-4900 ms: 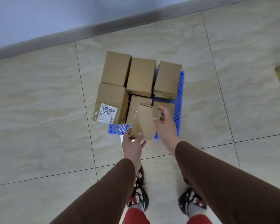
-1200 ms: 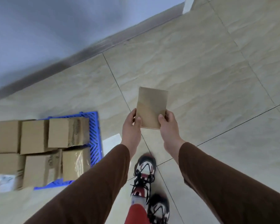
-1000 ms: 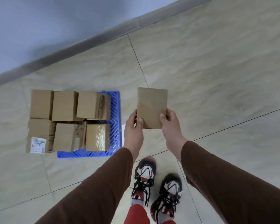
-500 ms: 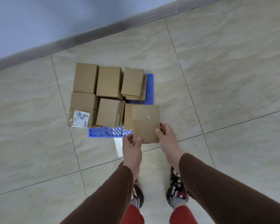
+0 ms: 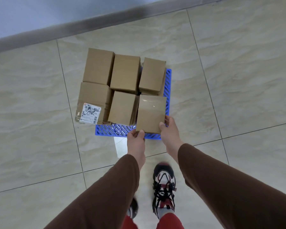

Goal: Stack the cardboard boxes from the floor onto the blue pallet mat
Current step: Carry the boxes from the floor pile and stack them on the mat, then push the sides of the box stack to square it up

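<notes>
I hold a small brown cardboard box (image 5: 151, 114) with both hands over the near right corner of the blue pallet mat (image 5: 116, 129). My left hand (image 5: 135, 140) grips its near left corner, thumb on top. At the near right edge my right hand (image 5: 168, 129) grips it too. Several cardboard boxes (image 5: 125, 73) stand packed on the mat in two rows. The near left one carries a white shipping label (image 5: 90, 113). Whether the held box rests on a box beneath it cannot be told.
Beige tiled floor (image 5: 238, 80) surrounds the mat. A grey skirting board (image 5: 73, 28) and blue wall run along the far side. A white paper sheet (image 5: 120, 146) lies on the floor just in front of the mat. My shoes (image 5: 163, 184) stand close behind it.
I turned left from open floor and walked to the mat carrying the box. The box now hangs over the mat's near right corner instead of being held beside it.
</notes>
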Motion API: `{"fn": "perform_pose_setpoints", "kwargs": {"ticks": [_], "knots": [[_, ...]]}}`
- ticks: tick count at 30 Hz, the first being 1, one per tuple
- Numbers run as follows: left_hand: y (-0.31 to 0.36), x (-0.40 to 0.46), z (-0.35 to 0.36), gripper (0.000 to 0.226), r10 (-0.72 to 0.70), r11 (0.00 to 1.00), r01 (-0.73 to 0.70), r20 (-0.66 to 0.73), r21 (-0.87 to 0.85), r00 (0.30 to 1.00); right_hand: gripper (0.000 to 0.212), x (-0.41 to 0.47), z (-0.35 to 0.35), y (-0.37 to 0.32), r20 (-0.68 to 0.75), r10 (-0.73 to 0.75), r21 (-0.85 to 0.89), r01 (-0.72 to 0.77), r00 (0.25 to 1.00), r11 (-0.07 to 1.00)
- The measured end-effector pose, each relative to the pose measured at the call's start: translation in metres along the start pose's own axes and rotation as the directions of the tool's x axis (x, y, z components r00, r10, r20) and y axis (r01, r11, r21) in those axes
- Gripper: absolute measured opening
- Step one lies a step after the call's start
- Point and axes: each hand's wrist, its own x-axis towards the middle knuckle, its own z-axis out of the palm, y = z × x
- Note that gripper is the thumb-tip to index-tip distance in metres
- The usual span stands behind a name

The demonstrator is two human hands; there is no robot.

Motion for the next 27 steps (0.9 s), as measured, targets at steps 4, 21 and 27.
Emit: {"fn": "perform_pose_setpoints", "kwargs": {"ticks": [4, 21, 27], "knots": [[0.001, 0.012, -0.005, 0.033, 0.008, 1.0, -0.007, 0.018, -0.012, 1.0, 0.042, 0.009, 0.012, 0.008, -0.012, 0.002, -0.029, -0.002, 1.0, 1.0], [0.006, 0.094, -0.135, 0.051, 0.044, 0.887, -0.133, 0.206, 0.441, 0.977, 0.047, 0.015, 0.028, 0.108, -0.239, 0.289, 0.24, -0.232, 0.927, 0.943], [0.022, 0.138, -0.159, 0.067, -0.129, 0.988, 0.131, -0.023, 0.08, 0.991, 0.079, 0.028, 0.062, 0.129, 0.067, 0.464, 0.508, -0.43, 0.883, 0.746]]}}
